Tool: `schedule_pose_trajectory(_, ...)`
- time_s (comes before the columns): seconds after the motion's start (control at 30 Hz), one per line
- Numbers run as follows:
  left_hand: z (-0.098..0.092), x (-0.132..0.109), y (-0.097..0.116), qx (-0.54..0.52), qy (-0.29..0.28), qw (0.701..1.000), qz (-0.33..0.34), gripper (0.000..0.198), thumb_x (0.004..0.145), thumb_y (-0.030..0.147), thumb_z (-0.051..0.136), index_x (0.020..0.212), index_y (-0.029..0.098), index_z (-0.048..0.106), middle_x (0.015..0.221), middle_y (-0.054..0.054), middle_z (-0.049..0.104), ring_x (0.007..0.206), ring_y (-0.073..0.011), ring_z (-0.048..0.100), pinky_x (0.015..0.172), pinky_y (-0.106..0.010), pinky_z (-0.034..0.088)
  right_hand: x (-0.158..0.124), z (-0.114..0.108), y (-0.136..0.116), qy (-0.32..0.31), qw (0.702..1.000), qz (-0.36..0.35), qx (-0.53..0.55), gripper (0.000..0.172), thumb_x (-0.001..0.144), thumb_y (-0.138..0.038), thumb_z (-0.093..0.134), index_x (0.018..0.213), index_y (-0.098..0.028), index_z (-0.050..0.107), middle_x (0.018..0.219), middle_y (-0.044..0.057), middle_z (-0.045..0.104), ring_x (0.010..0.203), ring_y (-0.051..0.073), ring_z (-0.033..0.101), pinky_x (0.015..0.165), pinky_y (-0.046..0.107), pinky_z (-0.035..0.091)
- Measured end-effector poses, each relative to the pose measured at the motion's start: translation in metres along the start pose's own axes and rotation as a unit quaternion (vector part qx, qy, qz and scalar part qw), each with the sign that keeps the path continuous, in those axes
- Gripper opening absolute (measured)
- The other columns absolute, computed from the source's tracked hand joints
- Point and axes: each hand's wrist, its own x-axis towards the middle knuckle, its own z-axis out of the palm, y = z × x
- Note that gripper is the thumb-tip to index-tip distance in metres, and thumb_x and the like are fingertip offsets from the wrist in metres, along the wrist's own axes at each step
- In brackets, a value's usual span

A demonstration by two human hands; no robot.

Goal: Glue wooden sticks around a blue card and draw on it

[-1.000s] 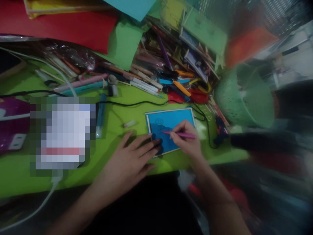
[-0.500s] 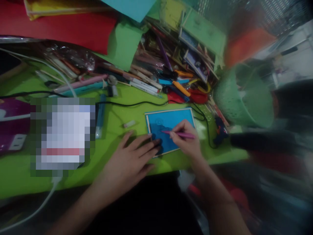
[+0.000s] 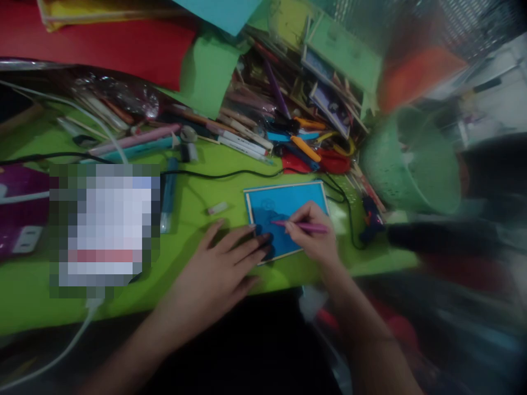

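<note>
A slim magenta pen [image 3: 312, 226] lies nearly level across the view, its long axis running left to right. Its narrow pointed tip faces left, over the middle of a blue panel [image 3: 296, 197]; its rear end points right and sits slightly nearer. Whether the tip touches the surface is too blurred to tell. The pen is plain and smooth, tapering toward the tip.

The person's right hand [image 3: 310, 233] holds the pen in a writing grip, fingers bent and pinched close around its front half, above the panel's right side. The left hand [image 3: 222, 266] is flat and relaxed, fingers spread, with some fingertips resting over the panel's near left corner.

The panel is a bright blue rectangle lying on a lime-green tabletop [image 3: 197, 195], longer from left to right, its right end angled slightly farther away. Pale, thin strips border its far, left and near edges. A faint round outline shows in its far left part, and the hands' shadow darkens the area around the tip.

Just left of the panel lies a small white eraser [image 3: 220, 207] with a pinkish end. A thin black cable [image 3: 218, 175] runs beyond it. Farther right stands a translucent green bucket [image 3: 411, 164].
</note>
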Motion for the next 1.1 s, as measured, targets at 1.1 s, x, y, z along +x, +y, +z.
schedule_pose_trajectory(1.1,0.0006,0.0006,0.0017,0.011,0.0,1.0,-0.019,0.035,0.106,0.043,0.056,0.137,0.03,0.064,0.144,0.005,0.069,0.14,-0.0234,0.056,0.132,-0.05,0.014,0.0006,-0.001,-0.002,0.006,1.0,0.007,-0.015,0.017,0.08,-0.03,0.071,0.077,-0.024,0.056,0.067,-0.004,0.062,0.059,0.013,0.058,0.056,0.028,0.045)
